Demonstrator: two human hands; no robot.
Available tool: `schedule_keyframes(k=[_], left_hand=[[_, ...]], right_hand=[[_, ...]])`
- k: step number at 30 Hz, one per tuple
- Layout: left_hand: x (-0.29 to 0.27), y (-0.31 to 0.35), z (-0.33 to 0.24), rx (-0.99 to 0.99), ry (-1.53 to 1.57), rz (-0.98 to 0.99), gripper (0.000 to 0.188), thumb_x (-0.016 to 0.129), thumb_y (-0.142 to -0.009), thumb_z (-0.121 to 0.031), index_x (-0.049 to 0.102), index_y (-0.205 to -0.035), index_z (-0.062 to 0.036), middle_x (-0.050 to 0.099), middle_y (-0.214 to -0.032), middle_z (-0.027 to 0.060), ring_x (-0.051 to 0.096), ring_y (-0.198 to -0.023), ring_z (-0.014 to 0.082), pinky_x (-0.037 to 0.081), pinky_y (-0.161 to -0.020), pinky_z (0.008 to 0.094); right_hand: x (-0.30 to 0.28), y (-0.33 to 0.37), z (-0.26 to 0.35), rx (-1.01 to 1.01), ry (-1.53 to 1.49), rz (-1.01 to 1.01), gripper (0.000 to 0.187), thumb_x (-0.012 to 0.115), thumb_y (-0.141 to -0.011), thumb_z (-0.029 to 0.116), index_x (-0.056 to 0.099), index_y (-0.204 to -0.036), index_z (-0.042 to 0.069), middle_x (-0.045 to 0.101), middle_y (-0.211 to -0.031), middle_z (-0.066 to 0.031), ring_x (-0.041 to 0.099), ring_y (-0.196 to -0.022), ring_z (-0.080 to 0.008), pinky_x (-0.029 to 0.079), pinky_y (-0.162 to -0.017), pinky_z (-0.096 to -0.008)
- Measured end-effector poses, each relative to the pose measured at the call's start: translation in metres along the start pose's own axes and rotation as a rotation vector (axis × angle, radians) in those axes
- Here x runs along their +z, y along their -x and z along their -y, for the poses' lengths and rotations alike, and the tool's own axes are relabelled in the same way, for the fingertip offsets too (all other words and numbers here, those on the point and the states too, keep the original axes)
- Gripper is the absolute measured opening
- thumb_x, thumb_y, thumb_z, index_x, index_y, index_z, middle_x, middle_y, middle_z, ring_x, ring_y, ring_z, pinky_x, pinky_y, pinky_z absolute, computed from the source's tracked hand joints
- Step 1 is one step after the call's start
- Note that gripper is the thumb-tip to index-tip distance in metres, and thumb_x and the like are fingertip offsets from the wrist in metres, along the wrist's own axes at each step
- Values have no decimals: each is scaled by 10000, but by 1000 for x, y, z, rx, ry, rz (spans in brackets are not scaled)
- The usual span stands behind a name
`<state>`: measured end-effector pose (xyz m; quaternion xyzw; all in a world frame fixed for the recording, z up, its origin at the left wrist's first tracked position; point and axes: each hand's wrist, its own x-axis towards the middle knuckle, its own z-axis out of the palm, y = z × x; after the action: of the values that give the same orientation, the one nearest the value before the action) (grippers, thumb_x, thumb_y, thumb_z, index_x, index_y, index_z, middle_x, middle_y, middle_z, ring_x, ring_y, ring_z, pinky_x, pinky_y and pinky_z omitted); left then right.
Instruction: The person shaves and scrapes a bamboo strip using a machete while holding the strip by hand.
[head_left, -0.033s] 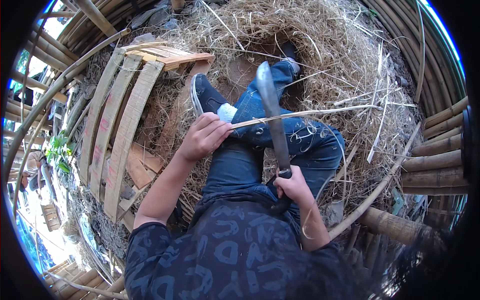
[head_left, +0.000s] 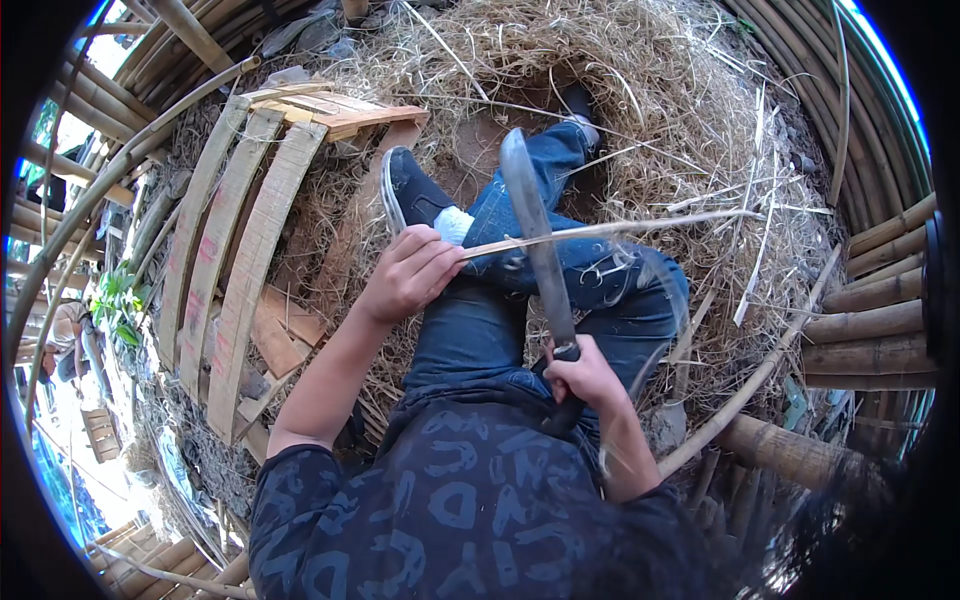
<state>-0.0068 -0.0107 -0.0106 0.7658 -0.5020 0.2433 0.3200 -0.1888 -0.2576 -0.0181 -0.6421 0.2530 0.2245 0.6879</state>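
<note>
My left hand [head_left: 405, 272] is closed around one end of a thin pale bamboo strip [head_left: 640, 224], which runs rightward over my bent knee. My right hand [head_left: 588, 380] grips the dark handle of a machete [head_left: 532, 205], its long grey blade pointing away from me. Around its middle the blade crosses the strip, close to my left hand; whether it cuts in I cannot tell. A thin curled sliver [head_left: 675, 345] loops down beside my right wrist, blurred. Shavings lie on my jeans [head_left: 470, 335].
Curly shavings [head_left: 670, 70] cover the ground ahead. Left stands a slatted wooden pallet [head_left: 255, 250], with brown board pieces [head_left: 285, 330] beside it. Loose pale strips [head_left: 755, 260] lie to the right, near a curved pole [head_left: 750, 395]. Bamboo poles [head_left: 870, 325] wall the right side.
The machete's tip has swung slightly left and nearer to me. The strip's far part and the curled sliver now look blurred. My left hand has kept its place.
</note>
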Motion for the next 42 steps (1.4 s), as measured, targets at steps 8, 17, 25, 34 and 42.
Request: schedule_keyframes(k=[8,17,25,34,42], left_hand=[[-4,-13,1,32,11,-32,206,763,-742,-29,668,-924,-3,663,-877,84,619,-845,263,519,-758,382],[-3,-8,3,16,17,-37,199,769,-739,-17,671,-911,-2,663,-877,77,619,-850,256,520,-754,380],[2,-7,6,52,3,20,202,771,-748,-27,675,-925,-5,667,-892,78,620,-850,255,521,-769,379],[-1,-12,6,58,1,5,205,757,-743,-37,663,-919,11,655,-865,72,615,-848,242,524,-793,383],[3,-11,9,72,-10,19,192,745,-745,-35,661,-912,12,651,-860,70,620,-859,241,528,-803,382]], right_hand=[[-16,-10,-6,97,-431,449,183,621,-719,-47,473,-785,39,435,-557,-29,486,-413,-144,413,-401,-315],[12,0,11,50,-233,190,171,617,-725,-44,478,-785,35,462,-555,-38,484,-403,-142,420,-403,-300],[19,-10,1,89,-279,167,158,638,-743,-13,499,-800,36,479,-553,-35,502,-409,-139,435,-411,-309],[6,-15,4,93,-392,348,171,628,-735,-56,492,-806,19,481,-564,-46,509,-417,-149,452,-408,-314],[24,-18,5,82,-156,121,176,636,-734,-52,495,-804,27,487,-559,-40,517,-429,-145,457,-424,-308]])
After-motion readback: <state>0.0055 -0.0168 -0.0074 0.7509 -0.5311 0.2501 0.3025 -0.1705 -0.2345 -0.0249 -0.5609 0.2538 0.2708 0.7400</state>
